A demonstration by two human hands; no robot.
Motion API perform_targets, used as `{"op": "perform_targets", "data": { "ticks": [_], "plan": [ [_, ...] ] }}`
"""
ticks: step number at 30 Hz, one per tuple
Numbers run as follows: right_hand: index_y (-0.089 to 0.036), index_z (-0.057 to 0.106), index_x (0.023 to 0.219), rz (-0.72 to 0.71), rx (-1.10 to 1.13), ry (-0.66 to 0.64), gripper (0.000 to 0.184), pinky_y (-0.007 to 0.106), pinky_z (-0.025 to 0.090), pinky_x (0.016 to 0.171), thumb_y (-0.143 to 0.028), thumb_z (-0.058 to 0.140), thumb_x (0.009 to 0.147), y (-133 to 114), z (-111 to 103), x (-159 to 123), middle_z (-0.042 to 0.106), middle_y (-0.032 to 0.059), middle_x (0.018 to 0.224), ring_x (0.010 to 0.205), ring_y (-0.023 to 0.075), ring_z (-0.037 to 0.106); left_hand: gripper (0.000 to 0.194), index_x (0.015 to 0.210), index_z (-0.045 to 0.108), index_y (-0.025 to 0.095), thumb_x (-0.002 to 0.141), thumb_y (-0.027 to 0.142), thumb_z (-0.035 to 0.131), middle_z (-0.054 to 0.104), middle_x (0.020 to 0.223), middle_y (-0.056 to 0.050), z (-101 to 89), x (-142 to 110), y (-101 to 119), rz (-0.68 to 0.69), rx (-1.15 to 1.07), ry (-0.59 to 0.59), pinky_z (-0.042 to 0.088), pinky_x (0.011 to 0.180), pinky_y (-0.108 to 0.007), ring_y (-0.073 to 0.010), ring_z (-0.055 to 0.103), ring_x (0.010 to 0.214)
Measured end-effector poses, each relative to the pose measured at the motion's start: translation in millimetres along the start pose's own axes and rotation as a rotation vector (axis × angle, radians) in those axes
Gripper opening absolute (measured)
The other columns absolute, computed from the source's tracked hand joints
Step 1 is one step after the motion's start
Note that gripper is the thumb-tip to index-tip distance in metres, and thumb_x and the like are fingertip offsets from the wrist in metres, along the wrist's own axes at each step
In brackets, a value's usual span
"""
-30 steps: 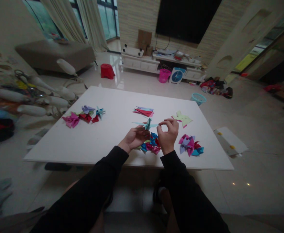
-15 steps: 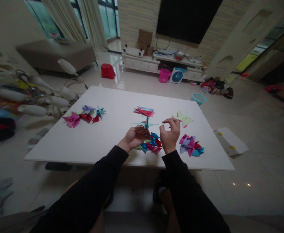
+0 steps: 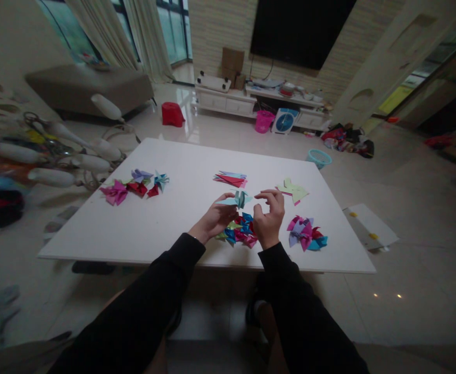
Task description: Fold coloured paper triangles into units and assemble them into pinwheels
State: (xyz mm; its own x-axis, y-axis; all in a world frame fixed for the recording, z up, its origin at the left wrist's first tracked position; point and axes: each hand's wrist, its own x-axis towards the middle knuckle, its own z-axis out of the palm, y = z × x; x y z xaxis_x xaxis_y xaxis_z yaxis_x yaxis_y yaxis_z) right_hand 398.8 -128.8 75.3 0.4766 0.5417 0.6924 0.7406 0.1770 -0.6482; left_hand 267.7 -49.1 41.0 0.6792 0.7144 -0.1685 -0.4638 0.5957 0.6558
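Note:
My left hand (image 3: 217, 218) is closed on a pale teal origami paper crane (image 3: 240, 199), held up above the white table (image 3: 181, 218). Just right of the crane, my right hand (image 3: 269, 215) is raised with curved fingers and thumb apart, holding nothing. Its fingertips come near the crane's edge without clearly touching it. Below both hands lies a pile of folded paper pieces (image 3: 245, 234) in blue, red, pink and green, partly hidden by my hands. Beyond them sits a stack of narrow folded papers (image 3: 231, 179), red on top.
Folded paper cranes (image 3: 115, 192) lie in a group at the table's left. On the right are light green folded papers (image 3: 293, 191) and another colourful pile (image 3: 306, 234). A lamp with white shades (image 3: 95, 156) stands against the left side. A blue basket (image 3: 319, 158) is behind the right corner.
The crane has turned in my left hand, so its wings show from a different angle. My right hand has shifted slightly left, closer to it.

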Motion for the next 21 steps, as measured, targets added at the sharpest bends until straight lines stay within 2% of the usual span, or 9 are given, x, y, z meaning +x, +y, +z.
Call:
{"op": "perform_targets", "data": {
  "ticks": [3,6,10,16,21],
  "plan": [
    [-0.022,0.065,0.081,0.038,0.017,-0.022,0.023,0.041,0.047,0.085,-0.007,0.051,0.073,1,0,0,0.059,0.0061,0.098,0.102,0.0252,0.057,0.056,0.100,0.054,0.021,0.057,0.014,0.089,0.067,0.076,0.003,-3.2,5,-3,0.193,0.189,0.037,0.042,0.058,-0.019,-0.0084,0.057,0.060],
    [-0.022,0.067,0.082,0.055,0.018,-0.066,0.019,0.041,0.046,0.086,-0.009,0.055,0.074,4,1,0,0.060,0.0059,0.100,0.103,0.0252,0.056,0.061,0.100,0.051,0.021,0.055,0.022,0.093,0.069,0.076,0.002,-6.1,10,-5,0.299,0.288,0.058,0.039,0.054,-0.018,-0.0091,0.057,0.058],
    [-0.022,0.068,0.086,0.065,0.029,-0.100,0.017,0.040,0.046,0.086,-0.012,0.059,0.075,3,2,-1,0.061,0.0059,0.103,0.104,0.0248,0.056,0.059,0.098,0.052,0.020,0.056,0.028,0.093,0.071,0.077,0.000,-6.4,12,-5,0.329,0.326,0.101,0.043,0.056,-0.020,-0.0120,0.062,0.061],
    [-0.022,0.067,0.087,0.076,0.030,-0.117,0.004,0.039,0.048,0.086,-0.024,0.066,0.083,-3,0,1,0.061,0.0062,0.103,0.105,0.0242,0.057,0.055,0.096,0.054,0.020,0.057,0.025,0.091,0.073,0.079,-0.001,-3.9,11,-4,0.318,0.370,0.136,0.045,0.057,-0.020,-0.0114,0.062,0.060],
    [-0.022,0.067,0.081,0.056,0.028,-0.088,0.007,0.039,0.049,0.086,-0.025,0.066,0.088,-3,2,1,0.062,0.0061,0.101,0.104,0.0234,0.059,0.056,0.096,0.055,0.020,0.055,0.025,0.092,0.071,0.077,0.000,-4.8,12,-4,0.320,0.400,0.142,0.043,0.055,-0.020,-0.0119,0.063,0.060]
  ]
}}
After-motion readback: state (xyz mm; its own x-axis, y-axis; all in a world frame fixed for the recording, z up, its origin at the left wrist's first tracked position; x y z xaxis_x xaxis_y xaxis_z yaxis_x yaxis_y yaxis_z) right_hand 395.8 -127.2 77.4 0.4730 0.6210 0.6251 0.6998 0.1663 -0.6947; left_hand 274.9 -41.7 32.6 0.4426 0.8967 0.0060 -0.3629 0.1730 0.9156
